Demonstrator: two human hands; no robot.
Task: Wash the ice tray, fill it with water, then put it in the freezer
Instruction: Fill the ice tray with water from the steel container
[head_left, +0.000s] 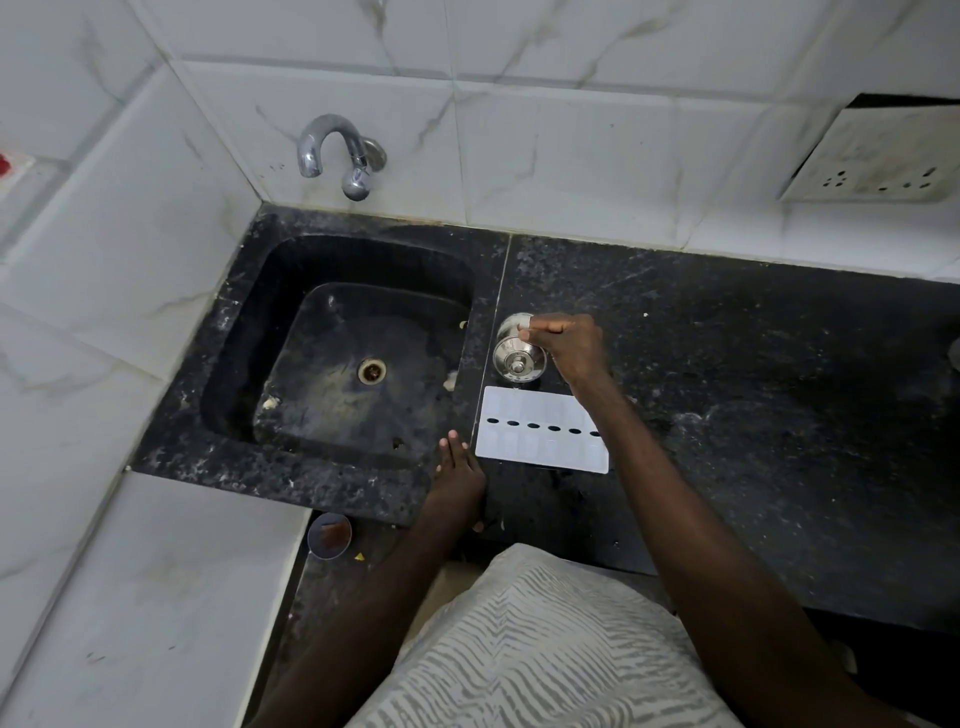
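Right grip (563, 345) closed on steel vessel (519, 351) mid-frame, left grip (457, 467) flat, open, empty beside ice tray (543, 428); may tip, wetting desk (753, 389).

A white ice tray (540, 428) lies flat on the black granite surface (753, 364), just right of the sink (337, 343), with a row of dark oval holes along its middle. Just beyond it stands a steel vessel (519, 353). The right hand (569, 345) is closed on the vessel's far rim. The left hand (460, 470) rests flat, fingers extended, on the sink's near right rim, just beside the tray's left edge. The sink basin holds scattered debris around the drain (372, 371). A chrome tap (337, 153) projects from the tiled wall (571, 130). A socket plate (878, 161) sits at upper right.
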